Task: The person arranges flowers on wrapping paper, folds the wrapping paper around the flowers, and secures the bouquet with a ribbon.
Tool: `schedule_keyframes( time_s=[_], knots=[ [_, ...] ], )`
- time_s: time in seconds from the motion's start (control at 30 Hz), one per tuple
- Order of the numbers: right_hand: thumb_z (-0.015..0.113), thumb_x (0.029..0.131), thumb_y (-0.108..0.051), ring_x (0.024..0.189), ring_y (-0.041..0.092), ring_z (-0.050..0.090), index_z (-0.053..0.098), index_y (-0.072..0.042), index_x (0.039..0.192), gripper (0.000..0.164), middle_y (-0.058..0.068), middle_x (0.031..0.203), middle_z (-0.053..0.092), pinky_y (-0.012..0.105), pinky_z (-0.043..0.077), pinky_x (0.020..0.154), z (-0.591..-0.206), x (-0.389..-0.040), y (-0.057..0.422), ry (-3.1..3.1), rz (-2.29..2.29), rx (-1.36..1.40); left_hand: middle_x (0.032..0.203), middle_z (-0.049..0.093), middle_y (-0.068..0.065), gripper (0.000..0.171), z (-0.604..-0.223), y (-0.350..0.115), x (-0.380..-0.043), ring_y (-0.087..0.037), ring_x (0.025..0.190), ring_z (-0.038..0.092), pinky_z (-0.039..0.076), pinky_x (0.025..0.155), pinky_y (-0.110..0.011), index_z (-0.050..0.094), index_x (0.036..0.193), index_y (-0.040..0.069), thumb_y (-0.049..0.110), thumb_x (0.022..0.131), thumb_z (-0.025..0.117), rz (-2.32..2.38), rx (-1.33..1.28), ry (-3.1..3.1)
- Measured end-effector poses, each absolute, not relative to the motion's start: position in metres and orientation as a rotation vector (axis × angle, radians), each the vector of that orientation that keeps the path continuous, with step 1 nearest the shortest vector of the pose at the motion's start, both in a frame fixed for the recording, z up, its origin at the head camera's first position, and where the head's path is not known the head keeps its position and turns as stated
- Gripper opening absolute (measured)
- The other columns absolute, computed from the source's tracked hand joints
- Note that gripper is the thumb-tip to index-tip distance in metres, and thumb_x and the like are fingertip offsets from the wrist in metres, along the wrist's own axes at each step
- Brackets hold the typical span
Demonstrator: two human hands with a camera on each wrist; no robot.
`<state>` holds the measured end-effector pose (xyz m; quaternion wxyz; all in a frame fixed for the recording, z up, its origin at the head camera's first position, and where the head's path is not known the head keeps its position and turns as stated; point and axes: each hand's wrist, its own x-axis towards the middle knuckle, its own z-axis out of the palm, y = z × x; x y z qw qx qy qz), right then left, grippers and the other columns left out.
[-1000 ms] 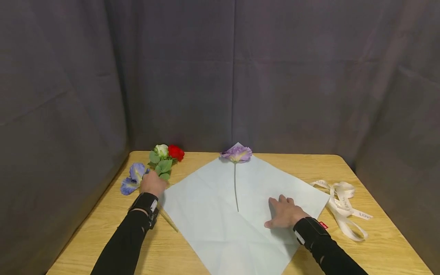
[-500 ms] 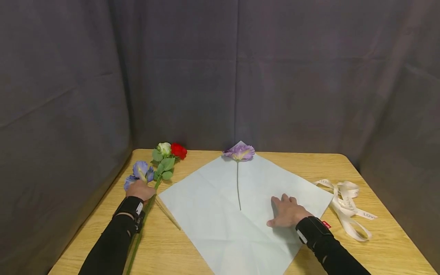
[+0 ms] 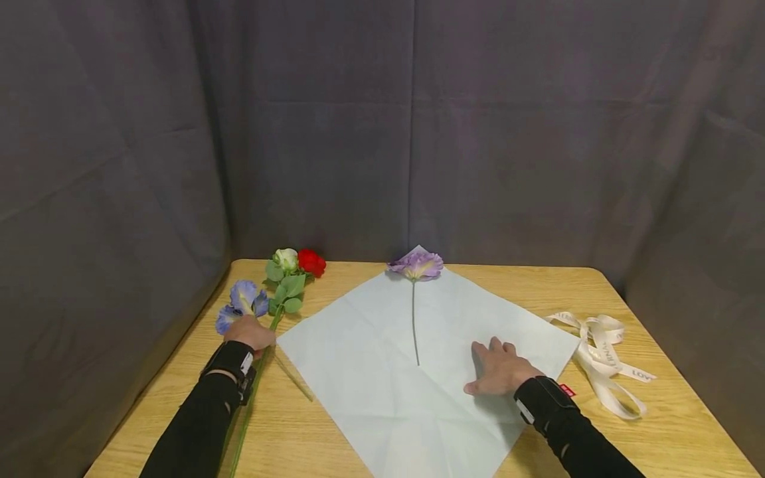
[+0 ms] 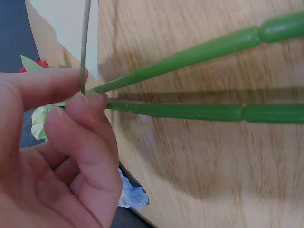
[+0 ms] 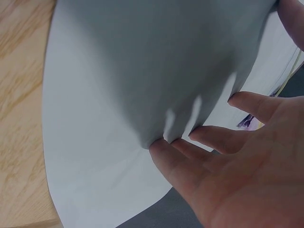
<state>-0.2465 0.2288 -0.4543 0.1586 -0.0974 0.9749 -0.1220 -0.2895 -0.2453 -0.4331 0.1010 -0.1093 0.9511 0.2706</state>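
In the head view my left hand [image 3: 250, 332] is at the table's left, just below a blue iris-like flower [image 3: 243, 302]. Its thumb and fingertips pinch that flower's thin brownish stem [image 4: 84, 47], seen in the left wrist view. Two thick green stems [image 4: 190, 111] run behind the fingertips; they lead to a white rose [image 3: 286, 259] and a red flower [image 3: 311, 263]. My right hand [image 3: 501, 368] rests spread on a pale sheet of wrapping paper [image 3: 358, 372], fingertips touching it. A purple flower [image 3: 416, 266] lies across the paper's far corner, its thin stem pointing toward me.
A loose white printed ribbon [image 3: 600, 358] lies on the wooden table [image 3: 669, 425] right of the paper. A small red tag [image 3: 567, 390] shows beside the right wrist. Dark grey curtain [image 3: 335, 166] encloses the table at the back and both sides.
My left hand has moved left and slightly toward me, then a little back to the right, uncovering the green stems. The right hand stays in place on the paper.
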Motion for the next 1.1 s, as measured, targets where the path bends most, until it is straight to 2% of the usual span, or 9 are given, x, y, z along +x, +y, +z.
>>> schedule_keyframes(
  time_s=[0.1,0.17,0.3,0.37,0.5,0.6,0.7,0.9,1.1],
  knots=[
    [0.08,0.083,-0.045,0.137,0.059,0.03,0.042,0.001,0.15,0.091,0.038,0.153,0.028,0.071,0.038,0.1,-0.454,-0.246,0.229,2.781,-0.352,-0.272,0.046,0.049,-0.001,0.023,-0.434,-0.245,-0.289,-0.013,0.04,0.045,0.037,0.046,-0.028,0.065,0.072,-0.001,0.008,0.09,0.054,0.801,-0.335,2.819],
    [0.08,0.083,-0.045,0.138,0.059,0.029,0.041,0.001,0.15,0.091,0.039,0.154,0.027,0.072,0.037,0.101,-0.454,-0.246,0.229,2.778,-0.353,-0.266,0.045,0.048,-0.001,0.027,-0.434,-0.245,-0.289,-0.014,0.04,0.044,0.037,0.046,-0.028,0.064,0.067,0.001,0.007,0.09,0.05,0.78,-0.329,2.841],
    [0.081,0.083,-0.045,0.137,0.059,0.03,0.042,0.001,0.15,0.091,0.038,0.153,0.028,0.071,0.038,0.1,-0.454,-0.246,0.229,2.777,-0.354,-0.264,0.047,0.05,-0.004,0.032,-0.434,-0.246,-0.291,-0.018,0.042,0.047,0.037,0.045,-0.03,0.058,0.056,0.007,0.008,0.087,0.052,0.737,-0.366,2.907],
    [0.081,0.083,-0.045,0.137,0.058,0.03,0.042,0.001,0.15,0.091,0.038,0.153,0.029,0.071,0.038,0.1,-0.454,-0.246,0.23,2.779,-0.354,-0.264,0.053,0.051,-0.006,0.031,-0.433,-0.245,-0.293,-0.022,0.048,0.049,0.037,0.047,-0.032,0.053,0.056,0.009,0.01,0.087,0.054,0.743,-0.405,2.941],
    [0.08,0.083,-0.044,0.138,0.059,0.029,0.041,0.002,0.15,0.09,0.039,0.153,0.028,0.071,0.038,0.1,-0.455,-0.245,0.23,2.779,-0.359,-0.266,0.062,0.042,-0.007,0.03,-0.428,-0.243,-0.299,-0.026,0.057,0.047,0.036,0.052,-0.037,0.042,0.063,0.011,0.012,0.09,0.055,0.774,-0.469,2.994],
    [0.08,0.083,-0.044,0.139,0.059,0.027,0.041,0.002,0.151,0.09,0.039,0.154,0.026,0.072,0.037,0.101,-0.455,-0.245,0.23,2.774,-0.364,-0.266,0.059,0.036,-0.004,0.033,-0.422,-0.241,-0.304,-0.025,0.055,0.044,0.035,0.051,-0.037,0.04,0.062,0.012,0.01,0.09,0.055,0.783,-0.458,3.034],
    [0.08,0.084,-0.045,0.138,0.059,0.028,0.041,0.002,0.151,0.09,0.039,0.154,0.026,0.071,0.037,0.101,-0.455,-0.245,0.229,2.773,-0.358,-0.265,0.06,0.038,-0.005,0.031,-0.414,-0.236,-0.308,-0.026,0.056,0.046,0.037,0.051,-0.037,0.043,0.062,0.011,0.009,0.09,0.057,0.768,-0.409,3.088],
    [0.08,0.084,-0.045,0.138,0.06,0.027,0.04,0.002,0.151,0.091,0.039,0.154,0.026,0.072,0.038,0.1,-0.453,-0.246,0.229,2.772,-0.358,-0.277,0.078,0.061,-0.015,0.019,-0.393,-0.209,-0.318,-0.033,0.073,0.061,0.05,0.06,-0.044,0.064,0.076,0.001,0.014,0.09,0.064,0.652,-0.306,3.138],
    [0.08,0.085,-0.043,0.139,0.061,0.025,0.04,0.003,0.151,0.091,0.04,0.154,0.025,0.073,0.035,0.102,-0.453,-0.246,0.227,2.757,-0.378,-0.279,0.087,0.068,-0.02,0.016,-0.385,-0.17,-0.33,-0.039,0.081,0.067,0.055,0.065,-0.049,0.069,0.088,-0.003,0.009,0.092,0.059,0.645,-0.247,3.143]
  ],
)
